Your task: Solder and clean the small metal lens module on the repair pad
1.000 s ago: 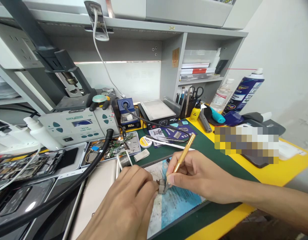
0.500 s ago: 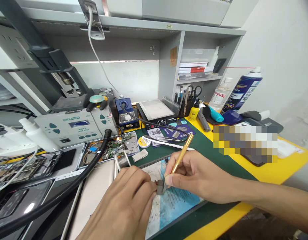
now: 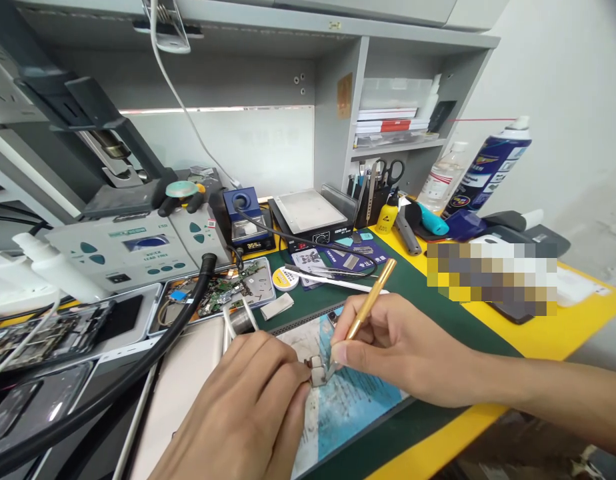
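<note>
Gripped like a pen in my right hand is a gold-handled craft knife, its shaft leaning up to the right. The blade tip points down at the right edge of a small grey module with a brown flex end. My left hand has its fingers closed and pins this module by its left side; the fingertips are partly hidden. Both hands work over a scuffed white and blue work pad. Whether the blade touches the module, I cannot tell.
Behind lie tweezers, a solder spool and a tray of circuit boards. A black hose crosses the left side over phone parts. A hot plate and soldering station stand at the back, a spray can to the right.
The view has shifted slightly. The small module now shows a lighter, more face-up surface, so it seems tilted differently. Both hands keep their holds.
</note>
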The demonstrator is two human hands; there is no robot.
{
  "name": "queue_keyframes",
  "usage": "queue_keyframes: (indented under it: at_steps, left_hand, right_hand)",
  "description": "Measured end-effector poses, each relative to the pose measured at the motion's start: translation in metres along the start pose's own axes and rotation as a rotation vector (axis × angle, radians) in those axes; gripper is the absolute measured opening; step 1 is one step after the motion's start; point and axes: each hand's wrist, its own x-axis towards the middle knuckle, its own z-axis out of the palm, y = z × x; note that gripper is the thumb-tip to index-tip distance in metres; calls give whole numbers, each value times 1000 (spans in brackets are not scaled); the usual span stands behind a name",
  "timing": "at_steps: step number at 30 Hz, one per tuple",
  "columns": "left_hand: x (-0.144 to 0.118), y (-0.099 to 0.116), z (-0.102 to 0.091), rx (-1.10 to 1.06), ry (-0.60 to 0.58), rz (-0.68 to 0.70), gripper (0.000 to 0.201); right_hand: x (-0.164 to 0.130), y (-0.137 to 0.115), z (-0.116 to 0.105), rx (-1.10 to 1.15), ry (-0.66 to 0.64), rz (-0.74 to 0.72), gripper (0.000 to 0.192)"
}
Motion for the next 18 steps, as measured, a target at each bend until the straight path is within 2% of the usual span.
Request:
queue_keyframes:
  at_steps: [7, 18]
  left_hand:
    - [0, 2, 1, -14, -27, -56, 9]
    - [0, 0, 2, -21, -7, -32, 10]
  right_hand:
    - [0, 3, 0, -41, -11, 4, 26]
    - [-1, 2, 0, 0, -3, 1, 25]
